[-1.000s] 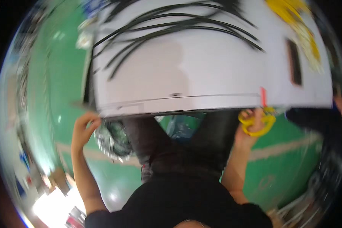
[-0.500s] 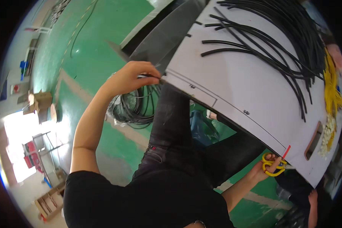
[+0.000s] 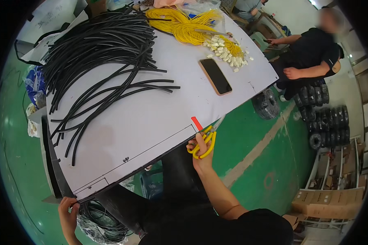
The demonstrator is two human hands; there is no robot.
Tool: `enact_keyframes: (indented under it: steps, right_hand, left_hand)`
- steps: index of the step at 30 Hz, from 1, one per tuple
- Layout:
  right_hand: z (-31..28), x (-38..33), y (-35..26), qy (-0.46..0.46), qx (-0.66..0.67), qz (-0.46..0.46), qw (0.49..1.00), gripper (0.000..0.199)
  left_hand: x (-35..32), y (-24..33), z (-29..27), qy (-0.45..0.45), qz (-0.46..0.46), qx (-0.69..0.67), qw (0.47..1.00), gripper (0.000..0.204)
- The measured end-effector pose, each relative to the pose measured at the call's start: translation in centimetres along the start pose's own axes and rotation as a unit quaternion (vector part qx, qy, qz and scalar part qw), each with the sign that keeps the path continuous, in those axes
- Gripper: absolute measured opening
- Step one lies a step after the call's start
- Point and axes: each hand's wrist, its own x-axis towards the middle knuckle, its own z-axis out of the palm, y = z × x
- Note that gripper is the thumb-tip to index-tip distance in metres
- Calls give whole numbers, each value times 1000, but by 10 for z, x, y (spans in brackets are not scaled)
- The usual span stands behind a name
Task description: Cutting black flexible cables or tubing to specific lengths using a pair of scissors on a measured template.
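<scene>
One pair of yellow-handled scissors (image 3: 213, 139) sits in the right hand (image 3: 202, 149), at the near edge of the white bench (image 3: 167, 112); the fingers are clamped through and around the loops, and the blades point outward past the edge. Just beside them, a red strip (image 3: 196, 123) lies on the white surface, by the right end of a long drawn line (image 3: 151, 146). At the near left corner, the left hand (image 3: 68, 207) has its fingers curled close to the edge, tips near the thumb; whether they pinch a strand or only the corner, I cannot tell. Something dark runs along the edge between the hands, either a cable or the border itself.

Good handling here would seem to call for a firm left hold right at the corner, anything held between the hands lying straight beside the drawn line without being stretched, and the right end judged from directly above the red strip. The blades are best kept square to the edge, with the fingertips well clear of them.

Farther in lies a large heap of black tubes (image 3: 98, 53), a few loose ones crossing in front of it. Beyond the red strip are a phone (image 3: 215, 77), white connectors (image 3: 227, 51) and a bundle of yellow wires (image 3: 182, 30). Below the left corner, a coil of black cable (image 3: 100, 220) rests on the green floor (image 3: 249, 134). Off to the right are a person in dark clothing (image 3: 308, 53), stacked dark coils (image 3: 315, 122) and cardboard boxes (image 3: 327, 201).
</scene>
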Motion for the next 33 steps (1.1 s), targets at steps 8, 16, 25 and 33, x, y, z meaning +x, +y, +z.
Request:
enact_keyframes:
  steps: [8, 16, 25, 33]
  right_hand:
    - [4, -4, 6, -17, 5, 19, 1000, 17]
    - [1, 0, 6, -19, 13, -3, 1000, 16]
    - [6, 0, 7, -15, 14, -5, 1000, 16]
    - [8, -5, 5, 6, 22, 3, 1000, 16]
  left_hand:
    - [-10, -7, -6, 6, -8, 10, 1000, 8]
    - [0, 6, -3, 2, 56, 41, 998, 7]
    - [-6, 3, -3, -16, -13, 49, 999, 8]
    - [-5, 3, -3, -19, -32, 67, 997, 11]
